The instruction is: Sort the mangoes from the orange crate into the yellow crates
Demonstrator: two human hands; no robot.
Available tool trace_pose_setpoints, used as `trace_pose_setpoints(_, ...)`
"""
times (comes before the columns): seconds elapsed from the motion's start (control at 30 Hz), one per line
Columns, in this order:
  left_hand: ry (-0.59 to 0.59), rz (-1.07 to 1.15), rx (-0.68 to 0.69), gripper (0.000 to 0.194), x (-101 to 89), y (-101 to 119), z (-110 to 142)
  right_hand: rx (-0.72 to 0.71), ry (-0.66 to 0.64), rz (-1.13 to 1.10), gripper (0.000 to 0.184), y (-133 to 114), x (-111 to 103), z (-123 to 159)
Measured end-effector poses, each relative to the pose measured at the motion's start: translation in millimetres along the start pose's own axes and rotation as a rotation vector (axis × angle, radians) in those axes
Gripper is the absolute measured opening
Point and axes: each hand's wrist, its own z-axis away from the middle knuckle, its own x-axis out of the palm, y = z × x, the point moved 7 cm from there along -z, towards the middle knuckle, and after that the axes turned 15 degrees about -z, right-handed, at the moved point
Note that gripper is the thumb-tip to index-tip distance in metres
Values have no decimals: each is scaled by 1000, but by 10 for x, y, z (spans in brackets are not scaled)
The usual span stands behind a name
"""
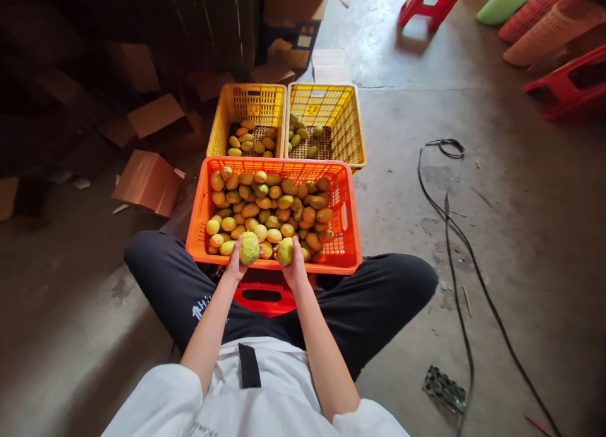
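Observation:
My left hand (237,260) is closed around a bumpy yellow-green citrus fruit (249,248). In my right hand (295,264) sits a smaller, smoother yellow-green citrus fruit (285,252). Both hands are over the near rim of an orange plastic crate (353,235), a short way apart. Many oval fruits (265,203), yellow to orange-brown with some green, fill much of that crate. Behind it stand two yellow crates side by side. The left yellow crate (215,124) holds several yellow-orange fruits (247,137), and the right yellow crate (353,118) several greener fruits (298,132).
Cardboard boxes (148,181) lie at the left. A black cable (466,247) runs over the concrete floor at the right, near a dark plastic tray (444,389). Red stools (430,4) and stacked baskets (553,29) stand farther back. Below the orange crate is a red plastic support (265,305).

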Motion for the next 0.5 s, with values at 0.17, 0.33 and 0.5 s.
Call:
trace_pose_setpoints(0.17,-45,-30,86,54,-14,-39,-23,-101,-49,73,64,-2,17,27)
trace_pose_setpoints(0.33,-36,-72,74,53,18,-20,-4,-125,-37,121,57,11,22,17)
trace_pose_setpoints(0.5,63,-130,11,41,-6,-27,1,-156,-46,132,38,-10,2,-23)
